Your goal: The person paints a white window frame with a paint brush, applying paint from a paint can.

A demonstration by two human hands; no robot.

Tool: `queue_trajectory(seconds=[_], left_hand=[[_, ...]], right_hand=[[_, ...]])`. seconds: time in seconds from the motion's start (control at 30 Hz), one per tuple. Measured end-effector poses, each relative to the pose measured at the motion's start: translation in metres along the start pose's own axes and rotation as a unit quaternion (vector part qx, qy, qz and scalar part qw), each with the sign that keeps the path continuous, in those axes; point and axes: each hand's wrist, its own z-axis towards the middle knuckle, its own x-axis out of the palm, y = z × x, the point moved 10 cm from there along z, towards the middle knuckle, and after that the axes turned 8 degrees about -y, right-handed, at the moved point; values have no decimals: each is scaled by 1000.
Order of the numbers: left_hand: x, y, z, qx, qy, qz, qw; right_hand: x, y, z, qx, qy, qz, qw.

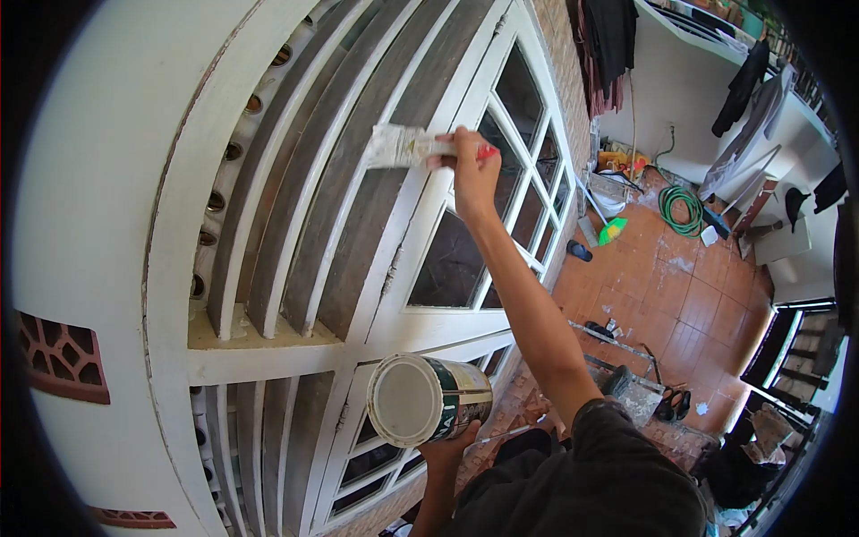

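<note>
My right hand is closed around the handle of a paintbrush with a red handle end. Its wide bristles, coated in whitish paint, lie over the edge of one of the slats beside the window. The slats have white front edges and grey-brown sides. Lower down, my left hand grips an open paint can from beneath and behind. The can is tilted toward me, with pale paint inside and a dark printed label; part of my left hand is hidden behind it.
A white-framed paned window stands right of the slats, above a white ledge. Below lies a tiled floor with a coiled green hose, a broom and sandals. Clothes hang at the back.
</note>
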Motion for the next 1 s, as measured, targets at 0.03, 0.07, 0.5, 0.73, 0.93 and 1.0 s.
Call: queue_trajectory(seconds=[0.03, 0.07, 0.5, 0.73, 0.93, 1.0], left_hand=[[-1, 4, -1, -9, -1, 1, 1000], [-3, 8, -2, -18, -1, 2, 1000], [-27, 28, -3, -31, -32, -18, 999], [-17, 14, 3, 30, -8, -18, 999], [-20, 16, -3, 35, 3, 8, 999], [-17, 11, -7, 17, -2, 0, 1000]], right_hand=[[0, 2, 13, -31, -20, -3, 999], [0, 4, 25, -63, -40, -6, 997], [19, 12, 2, -98, 16, -5, 995], [15, 34, -17, -54, 64, 8, 996], [3, 51, 35, -168, -90, 45, 981], [12, 42, 30, -161, -68, 30, 984]])
